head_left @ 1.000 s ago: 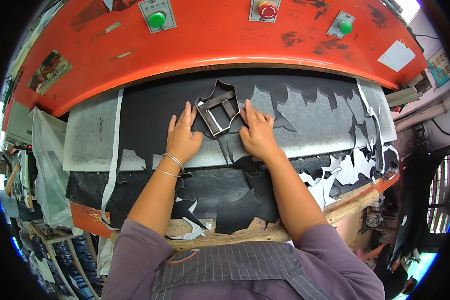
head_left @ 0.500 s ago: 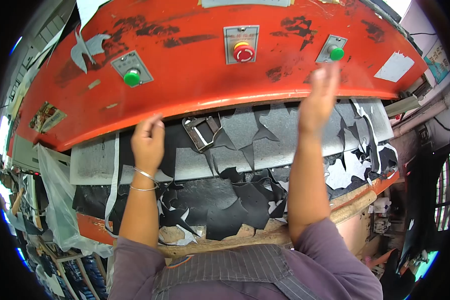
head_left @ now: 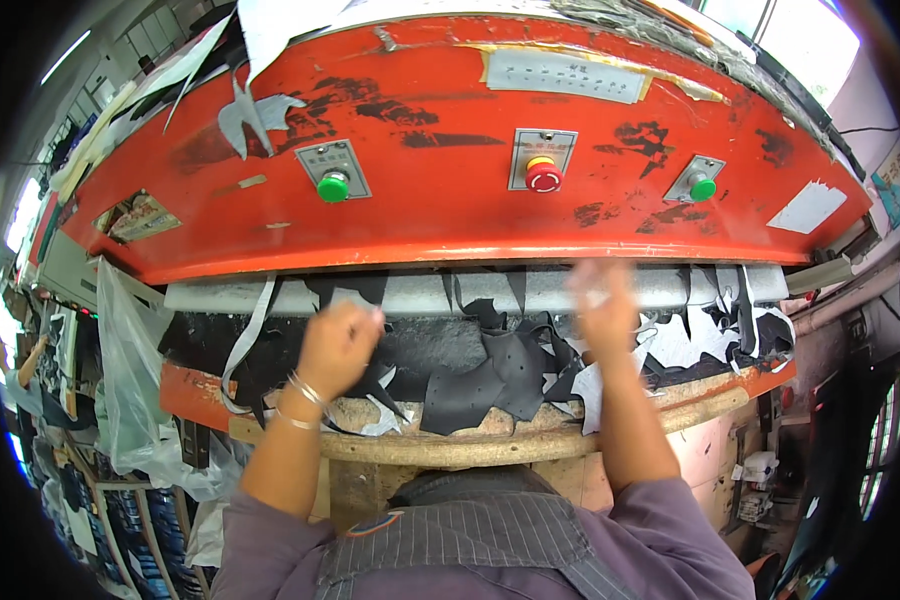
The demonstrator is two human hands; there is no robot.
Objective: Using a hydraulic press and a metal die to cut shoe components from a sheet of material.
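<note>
My left hand (head_left: pixel 340 345) is curled closed over the near part of the work surface, with nothing visible in it. A metal bangle circles that wrist. My right hand (head_left: pixel 606 305) is smeared by motion just below the red panel's lower edge, so its fingers cannot be read. Between and below the hands lie black sheet offcuts (head_left: pixel 460 395) with jagged, cut-out edges. A pale grey-white pad (head_left: pixel 410 293) runs under the red machine panel (head_left: pixel 430 215). Irregular white scraps (head_left: pixel 685 345) lie right of my right hand.
Two green push buttons, a left one (head_left: pixel 333 187) and a right one (head_left: pixel 703 188), flank a red stop button (head_left: pixel 543 176) on the panel. A worn rounded bar (head_left: pixel 490 450) edges the bench near me. Clear plastic sheeting (head_left: pixel 135 370) hangs at the left.
Both hands have drawn back toward me, the right one from close to the right green button. More of the panel's top shows, and the metal cutting die on the pad is no longer visible.
</note>
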